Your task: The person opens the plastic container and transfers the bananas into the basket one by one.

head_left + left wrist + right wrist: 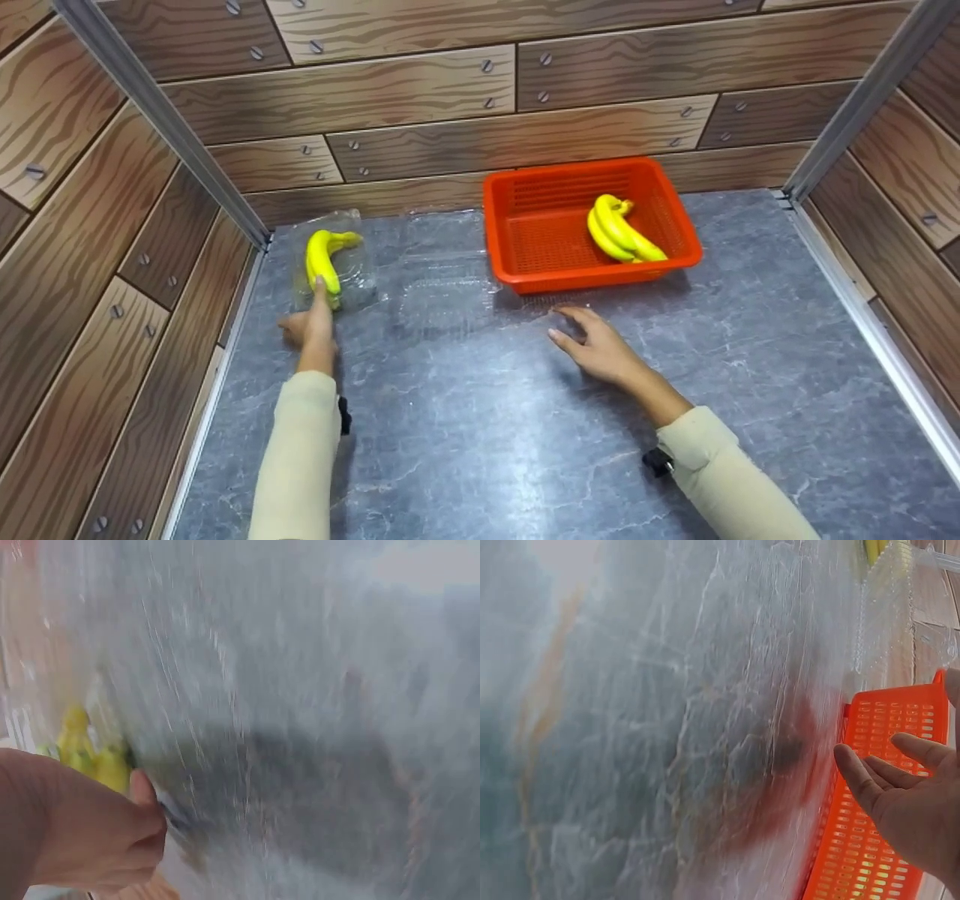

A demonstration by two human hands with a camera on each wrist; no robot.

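In the head view my left hand (311, 330) is at the near end of a clear plastic box (364, 262) that has bananas (321, 259) in it. One finger or the thumb points up over the near banana end. The left wrist view shows the other fingers of the left hand (97, 829) bent, with the bananas (111, 769) beyond; whether they grip the box is unclear. Spread and holding nothing, my right hand (596, 349) hovers in front of a red plastic basket (525, 281). Another bunch of bananas (619, 229) lies in the basket's right part.
A second clear plastic container (450, 296) lies between the bananas' box and the basket. Wood-patterned walls (420, 82) enclose the back and both sides of the grey marbled tabletop (465, 435). Metal rails (885, 345) run along its side edges.
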